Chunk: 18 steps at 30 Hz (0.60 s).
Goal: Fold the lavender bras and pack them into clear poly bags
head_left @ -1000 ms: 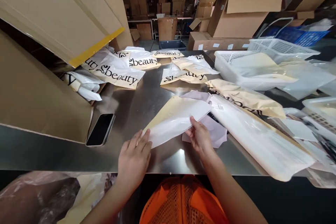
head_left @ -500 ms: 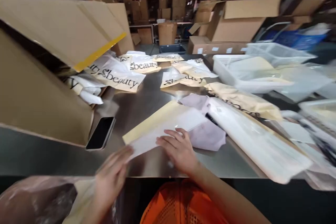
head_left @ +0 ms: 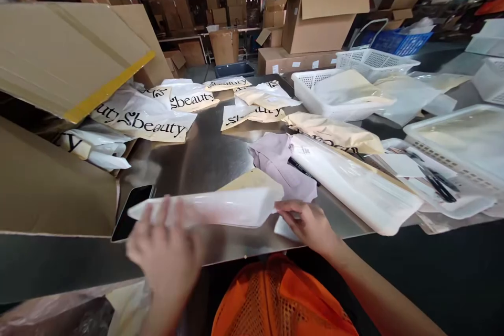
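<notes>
A white and cream plastic mailing bag [head_left: 220,209] lies in front of me, its near part folded up. Spread across the left part of this bag are the fingers of my left hand [head_left: 167,252], blurred, with the thumb hidden. At the bag's right end, my right hand [head_left: 307,223] pinches the edge between thumb and fingers. A small white piece [head_left: 284,228] shows under the right hand. Just behind the bag is a crumpled pale lilac bag [head_left: 277,160]. A dark phone [head_left: 132,212] lies left of it, close to my left hand.
An open cardboard box [head_left: 59,184] stands at the left. Printed mailing bags [head_left: 157,125] lie at the back. To the right are a long white stack of bags [head_left: 354,184], white baskets [head_left: 315,97] and scissors [head_left: 439,184]. The metal table's [head_left: 189,157] front edge is near me.
The bag has turned level and its near part is now folded up. My right hand went from lying flat on it to pinching its right end; my left hand moved onto its top. The view shifted right.
</notes>
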{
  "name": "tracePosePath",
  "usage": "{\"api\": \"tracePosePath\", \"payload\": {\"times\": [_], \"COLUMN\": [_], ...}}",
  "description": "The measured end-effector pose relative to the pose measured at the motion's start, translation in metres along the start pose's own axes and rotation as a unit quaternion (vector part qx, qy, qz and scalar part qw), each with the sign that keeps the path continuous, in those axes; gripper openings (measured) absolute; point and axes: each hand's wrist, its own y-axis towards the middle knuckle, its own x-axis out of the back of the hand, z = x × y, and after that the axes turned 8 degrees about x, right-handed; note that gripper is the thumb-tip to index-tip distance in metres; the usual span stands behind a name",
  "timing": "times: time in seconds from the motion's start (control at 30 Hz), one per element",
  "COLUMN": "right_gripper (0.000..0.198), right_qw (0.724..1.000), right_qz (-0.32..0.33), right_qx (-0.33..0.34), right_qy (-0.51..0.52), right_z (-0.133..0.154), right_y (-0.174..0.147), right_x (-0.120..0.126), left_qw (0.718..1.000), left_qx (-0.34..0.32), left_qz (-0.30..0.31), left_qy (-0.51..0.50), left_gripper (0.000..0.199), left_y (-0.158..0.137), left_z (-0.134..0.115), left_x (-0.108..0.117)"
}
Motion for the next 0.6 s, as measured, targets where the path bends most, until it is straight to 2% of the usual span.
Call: {"api": "tracePosePath", "payload": {"times": [0.03,0.07,0.13,0.2,0.27,0.33,0.43,0.5,0.6], "right_gripper": [0.014,0.016,0.019,0.019,0.020,0.023,0.023,0.018,0.008], "right_qw": [1.000,1.000,0.998,0.995,0.993,0.991,0.989,0.993,0.999], "right_qz": [0.000,0.002,0.006,0.017,0.034,0.059,0.085,0.074,0.029], "right_qx": [0.005,0.010,0.029,0.063,0.085,0.090,0.090,0.069,-0.007], "right_qy": [0.013,0.027,0.055,0.073,0.079,0.084,0.082,0.061,0.027], "right_z": [0.004,0.008,0.016,0.024,0.029,0.031,0.022,0.005,-0.031], "right_y": [0.000,0.000,0.003,0.006,0.007,0.003,-0.004,-0.006,-0.007], "right_x": [0.001,0.002,0.005,0.006,0.004,0.001,-0.002,0.004,0.019], "left_qw": [0.999,0.999,0.993,0.975,0.955,0.948,0.936,0.934,0.938], "left_qx": [-0.031,-0.031,-0.082,-0.169,-0.245,-0.271,-0.289,-0.281,-0.223], "left_qz": [0.007,0.028,0.078,0.111,0.119,0.135,0.191,0.215,0.265], "left_qy": [0.005,0.009,-0.031,-0.090,-0.116,-0.099,-0.058,-0.039,0.003], "left_gripper": [0.066,0.062,0.048,0.030,0.022,0.024,0.027,0.025,0.022], "left_y": [-0.002,-0.006,-0.013,-0.019,-0.022,-0.022,-0.021,-0.023,-0.031], "left_z": [-0.026,-0.049,-0.083,-0.100,-0.106,-0.105,-0.092,-0.070,-0.020], "left_x": [0.008,0.013,0.014,0.006,-0.005,-0.012,-0.012,-0.007,0.009]}}
